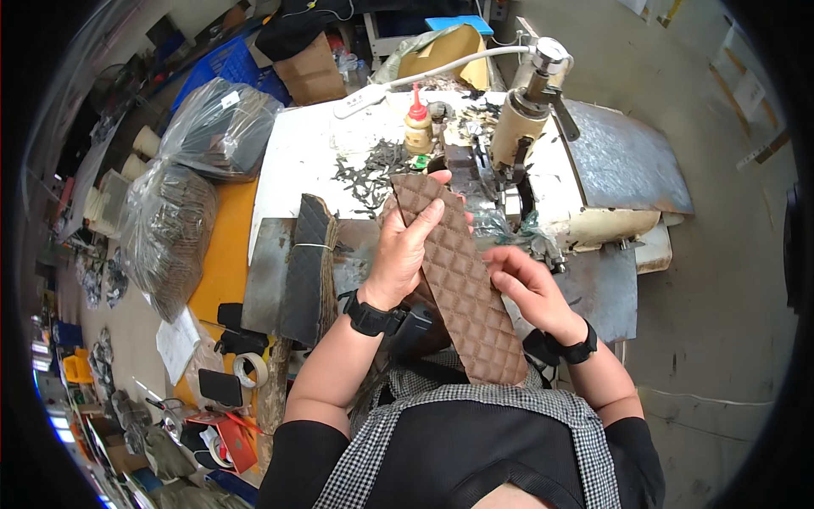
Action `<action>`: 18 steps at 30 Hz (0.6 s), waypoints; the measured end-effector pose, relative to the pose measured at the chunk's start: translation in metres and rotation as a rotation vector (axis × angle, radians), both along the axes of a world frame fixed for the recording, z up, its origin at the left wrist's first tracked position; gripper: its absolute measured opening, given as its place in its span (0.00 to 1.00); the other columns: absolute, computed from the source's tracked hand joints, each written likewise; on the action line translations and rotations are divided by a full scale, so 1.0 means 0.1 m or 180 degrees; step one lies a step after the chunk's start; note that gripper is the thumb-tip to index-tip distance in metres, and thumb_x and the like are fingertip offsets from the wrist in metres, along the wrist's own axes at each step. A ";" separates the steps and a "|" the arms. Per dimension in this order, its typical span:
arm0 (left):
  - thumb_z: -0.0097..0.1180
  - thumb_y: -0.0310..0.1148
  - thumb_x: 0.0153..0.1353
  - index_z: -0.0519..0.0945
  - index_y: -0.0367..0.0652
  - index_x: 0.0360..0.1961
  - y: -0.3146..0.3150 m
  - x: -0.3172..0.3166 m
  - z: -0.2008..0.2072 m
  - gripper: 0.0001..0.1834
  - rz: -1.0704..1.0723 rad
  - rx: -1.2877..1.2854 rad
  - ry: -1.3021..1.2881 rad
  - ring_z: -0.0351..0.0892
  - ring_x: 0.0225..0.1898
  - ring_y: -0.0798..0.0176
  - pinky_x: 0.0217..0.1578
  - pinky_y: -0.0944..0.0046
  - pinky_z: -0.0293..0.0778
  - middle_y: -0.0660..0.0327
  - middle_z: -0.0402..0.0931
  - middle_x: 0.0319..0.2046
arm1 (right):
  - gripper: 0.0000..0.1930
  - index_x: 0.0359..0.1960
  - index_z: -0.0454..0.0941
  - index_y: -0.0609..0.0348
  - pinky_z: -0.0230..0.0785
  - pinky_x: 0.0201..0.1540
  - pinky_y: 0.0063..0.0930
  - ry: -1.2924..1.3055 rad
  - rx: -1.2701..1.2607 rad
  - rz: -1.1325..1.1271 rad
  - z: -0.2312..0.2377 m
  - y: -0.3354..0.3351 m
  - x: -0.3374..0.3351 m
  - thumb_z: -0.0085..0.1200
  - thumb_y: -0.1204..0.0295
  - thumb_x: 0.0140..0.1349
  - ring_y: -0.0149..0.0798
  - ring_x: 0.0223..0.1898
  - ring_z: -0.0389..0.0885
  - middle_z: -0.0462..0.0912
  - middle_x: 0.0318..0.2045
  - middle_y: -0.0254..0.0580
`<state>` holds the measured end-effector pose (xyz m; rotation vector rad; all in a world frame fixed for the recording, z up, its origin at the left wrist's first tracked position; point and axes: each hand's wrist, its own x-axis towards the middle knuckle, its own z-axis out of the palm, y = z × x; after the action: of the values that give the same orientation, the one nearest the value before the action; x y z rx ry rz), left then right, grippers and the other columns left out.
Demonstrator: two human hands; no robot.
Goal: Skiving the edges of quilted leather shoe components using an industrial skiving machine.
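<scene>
My left hand [400,254] is closed on a long brown quilted strip [475,305], which looks like leather. Its thumb lies on the stitched diamond face, and other fingers show behind the far end. The strip slants from far left down toward my apron. Beside its right edge is my right hand [536,293], with loosely bent fingers and the thumb a little apart. Its fingertips are at the edge; whether they touch it I cannot tell. A banded stack of dark quilted pieces [307,267] lies left of my left hand.
Beyond the strip stands a sewing-type machine [519,127] with a metal plate [623,157] at its right. Black scraps [377,174] and a red-capped glue bottle [417,127] are on the white table. Bagged pieces [174,229], a tape roll [250,370] and a phone-like device [221,388] are at the left.
</scene>
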<state>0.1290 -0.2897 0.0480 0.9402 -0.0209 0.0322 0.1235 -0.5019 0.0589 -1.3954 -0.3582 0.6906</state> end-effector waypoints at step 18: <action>0.51 0.28 0.66 0.73 0.36 0.49 -0.22 0.11 0.23 0.12 -0.0243 -0.0190 0.0494 0.81 0.42 0.60 0.44 0.60 0.79 0.56 0.78 0.42 | 0.15 0.42 0.82 0.59 0.76 0.43 0.34 -0.3696 -0.0314 -0.0069 0.16 -0.29 0.17 0.60 0.81 0.50 0.46 0.42 0.81 0.79 0.46 0.48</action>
<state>0.1401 -0.3118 0.0711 0.8794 0.0873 -0.1101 0.1404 -0.5311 0.0745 -1.7815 -1.2159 -0.2063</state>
